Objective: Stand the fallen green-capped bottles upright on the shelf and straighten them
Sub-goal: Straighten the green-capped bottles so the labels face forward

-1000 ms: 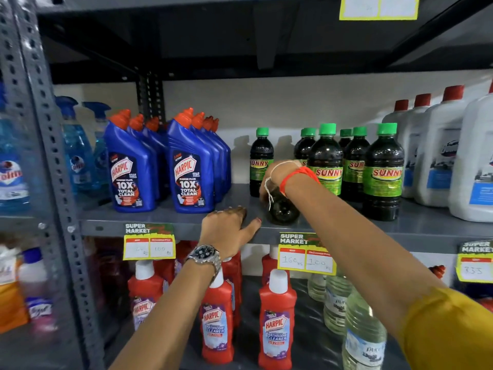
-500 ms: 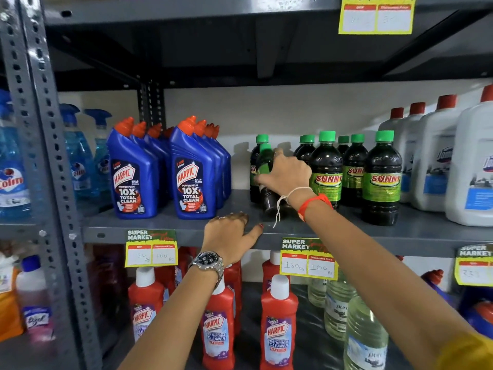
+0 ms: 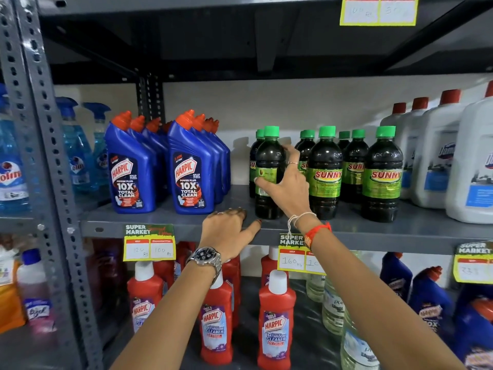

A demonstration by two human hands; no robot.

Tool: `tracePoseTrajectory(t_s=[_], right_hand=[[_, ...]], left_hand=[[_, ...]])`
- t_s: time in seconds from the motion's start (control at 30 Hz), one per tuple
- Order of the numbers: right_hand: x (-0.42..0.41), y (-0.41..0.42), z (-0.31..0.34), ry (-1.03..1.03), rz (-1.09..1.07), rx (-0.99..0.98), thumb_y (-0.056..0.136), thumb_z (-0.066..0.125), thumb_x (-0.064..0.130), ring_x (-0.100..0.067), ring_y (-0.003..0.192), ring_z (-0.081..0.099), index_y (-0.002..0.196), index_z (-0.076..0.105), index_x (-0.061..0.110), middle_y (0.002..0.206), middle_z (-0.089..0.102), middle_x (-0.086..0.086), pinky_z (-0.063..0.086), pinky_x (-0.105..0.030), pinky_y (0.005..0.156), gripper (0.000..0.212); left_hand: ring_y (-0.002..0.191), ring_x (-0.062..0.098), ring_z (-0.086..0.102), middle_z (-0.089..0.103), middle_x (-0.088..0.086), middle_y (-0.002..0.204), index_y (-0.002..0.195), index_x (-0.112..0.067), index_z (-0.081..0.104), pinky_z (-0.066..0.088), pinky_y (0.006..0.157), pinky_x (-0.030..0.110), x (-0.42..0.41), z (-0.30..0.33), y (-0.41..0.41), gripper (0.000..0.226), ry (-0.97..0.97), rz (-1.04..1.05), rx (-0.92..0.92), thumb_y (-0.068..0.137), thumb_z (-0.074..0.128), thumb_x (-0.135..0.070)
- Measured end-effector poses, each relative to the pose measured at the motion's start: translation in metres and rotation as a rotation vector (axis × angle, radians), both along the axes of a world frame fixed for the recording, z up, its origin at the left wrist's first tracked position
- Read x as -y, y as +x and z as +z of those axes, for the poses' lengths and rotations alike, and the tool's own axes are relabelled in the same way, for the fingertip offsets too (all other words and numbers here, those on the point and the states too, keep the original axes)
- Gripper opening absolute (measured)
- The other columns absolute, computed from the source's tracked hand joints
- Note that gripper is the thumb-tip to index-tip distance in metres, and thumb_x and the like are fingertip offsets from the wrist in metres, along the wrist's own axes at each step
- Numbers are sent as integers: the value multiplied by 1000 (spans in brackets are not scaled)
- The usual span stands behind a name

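A dark green-capped bottle [image 3: 268,161] stands upright near the front of the grey shelf [image 3: 170,225], its label turned partly away. My right hand [image 3: 286,185] is wrapped around its middle from the right. Behind and to the right stand several more green-capped SUNNY bottles [image 3: 326,172], all upright in rows. My left hand [image 3: 226,228] rests flat on the shelf's front edge, fingers curled over the lip, holding nothing.
Blue Harpic bottles [image 3: 130,169] stand in rows to the left. White jugs with red caps [image 3: 437,156] fill the right. A grey upright post [image 3: 34,156] is at far left. Red Harpic bottles [image 3: 274,313] fill the lower shelf. Price tags [image 3: 149,243] hang on the edge.
My right hand has lifted the fallen bottle from lying on the shelf to standing upright. My left hand has stayed on the shelf edge.
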State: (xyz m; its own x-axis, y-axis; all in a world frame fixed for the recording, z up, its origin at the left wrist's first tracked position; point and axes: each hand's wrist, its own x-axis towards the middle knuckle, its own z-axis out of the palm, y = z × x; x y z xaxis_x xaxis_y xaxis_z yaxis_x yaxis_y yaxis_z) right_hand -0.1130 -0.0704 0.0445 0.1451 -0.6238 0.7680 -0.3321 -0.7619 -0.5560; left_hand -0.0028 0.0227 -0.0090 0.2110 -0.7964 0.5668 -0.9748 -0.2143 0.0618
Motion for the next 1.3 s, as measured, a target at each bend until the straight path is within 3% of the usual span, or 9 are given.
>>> tracePoseTrajectory(t_s=[0.2, 0.4, 0.57, 0.67, 0.8, 0.93, 1.07, 1.17, 1.3], right_hand=[[-2, -3, -5, 67, -94, -90, 54, 84, 48, -31, 125, 49, 141, 21, 9, 135, 49, -16, 45, -38, 98, 114], [7, -7, 6, 451, 242, 43, 63, 82, 10, -17, 94, 58, 116, 36, 6, 92, 57, 0, 49, -28, 84, 70], [16, -13, 7, 676, 621, 172, 75, 60, -15, -18, 87, 59, 116, 35, 8, 94, 58, -5, 50, -27, 79, 53], [20, -12, 5, 651, 596, 100, 73, 71, -2, -22, 99, 59, 116, 39, 10, 102, 61, -5, 48, -34, 91, 55], [9, -4, -4, 304, 144, -139, 47, 83, 52, -22, 108, 57, 118, 49, 10, 113, 62, -8, 47, -36, 98, 89], [3, -4, -1, 180, 14, -111, 54, 86, 42, -25, 111, 56, 122, 40, 2, 115, 60, -11, 45, -31, 91, 91], [4, -8, 7, 432, 226, -47, 66, 83, 17, -14, 98, 54, 124, 35, 5, 91, 57, 6, 41, -22, 87, 76], [14, -10, 4, 515, 383, 27, 67, 78, 3, -21, 106, 58, 116, 32, 11, 108, 60, -8, 45, -28, 91, 68], [14, -14, 0, 483, 351, -36, 66, 82, 17, -18, 109, 55, 125, 33, 12, 114, 55, -4, 43, -28, 94, 77]], left_hand=[[106, 21, 60, 64, 3, 123, 116, -18, 60, 42, 77, 32, 0, 0, 0, 77, 13, 9, 0, 75, 15, -64], [111, 20, 59, 63, 4, 125, 118, -18, 60, 43, 84, 33, -3, 0, -1, 87, 0, -1, -10, 68, 7, -66], [114, 20, 58, 64, 2, 125, 119, -19, 59, 43, 86, 33, -2, 0, -1, 86, -5, -11, 1, 70, 7, -66], [113, 20, 59, 63, 2, 125, 120, -19, 59, 42, 83, 32, -2, 0, -1, 84, 1, -10, 14, 72, 9, -66], [105, 20, 61, 65, 1, 121, 118, -19, 60, 39, 74, 32, 0, 0, 1, 76, 11, 2, 22, 77, 14, -64], [101, 20, 62, 67, 1, 116, 115, -18, 61, 36, 71, 31, 1, -1, 1, 74, 6, 8, 11, 77, 17, -63], [104, 20, 61, 66, 2, 120, 117, -18, 61, 40, 75, 32, 1, -1, 1, 82, -6, 3, 5, 72, 11, -66], [108, 20, 60, 64, 2, 123, 119, -19, 60, 43, 80, 33, 0, 0, 0, 86, -9, -4, 3, 70, 7, -67], [108, 19, 60, 64, 2, 123, 119, -19, 60, 42, 79, 32, -1, 0, 0, 84, -16, -6, 7, 71, 8, -66]])
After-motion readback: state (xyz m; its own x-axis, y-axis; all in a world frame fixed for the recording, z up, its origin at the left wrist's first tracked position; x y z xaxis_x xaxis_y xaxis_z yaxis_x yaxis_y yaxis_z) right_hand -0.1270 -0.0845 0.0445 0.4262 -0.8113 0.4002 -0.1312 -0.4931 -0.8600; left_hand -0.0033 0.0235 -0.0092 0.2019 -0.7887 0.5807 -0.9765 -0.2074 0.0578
